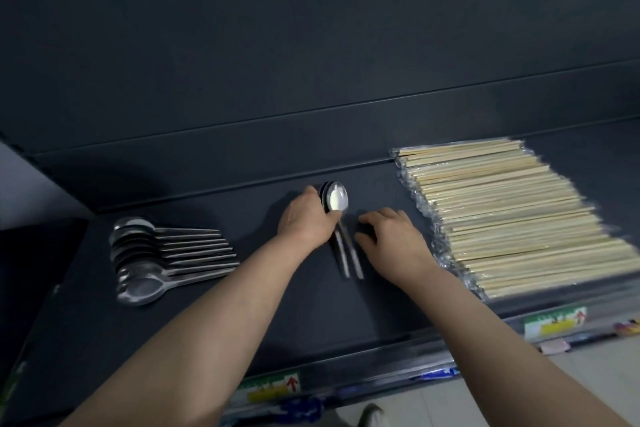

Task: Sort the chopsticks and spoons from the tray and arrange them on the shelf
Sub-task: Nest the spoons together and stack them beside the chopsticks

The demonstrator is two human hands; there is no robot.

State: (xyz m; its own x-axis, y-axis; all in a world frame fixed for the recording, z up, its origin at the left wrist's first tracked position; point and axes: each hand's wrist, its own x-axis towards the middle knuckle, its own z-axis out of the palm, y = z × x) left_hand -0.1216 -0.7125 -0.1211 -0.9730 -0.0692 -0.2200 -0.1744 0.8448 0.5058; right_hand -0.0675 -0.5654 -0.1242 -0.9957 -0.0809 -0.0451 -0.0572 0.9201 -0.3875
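Stack of spoons [334, 199] at the centre of the dark shelf [207, 305]: at least three nested metal bowls are showing at the far end, with two handle lines running out from under them, and the overlap is hiding any exact count. The stack's long axis is running nearly straight away from the person, bowls pointing toward the back wall and handle tips pointing toward the front edge, leaning slightly to the right. The left hand [304, 218] is gripping the stack at the neck, thumb pressing on top just below the uppermost bowl and fingers wrapping the left side. The right hand [391, 239] is lying palm down on the shelf just beside the handles, fingers loosely bent and holding nothing that shows; whether the thumb is touching a handle cannot be told. Well apart on the left, a row of spoons [145, 260] is lying in an overlapping fan, about eight by the handles, bowls pointing left and handles pointing right, so its axis is crossing that of the held stack. On the right, a wide bed of wrapped chopsticks [512, 211] is lying side by side in clear plastic sleeves, several dozen pairs and too many to count, long axes running left to right. Two price labels [270, 388] with red arrows are sitting on the shelf's front edge, one left and one right.
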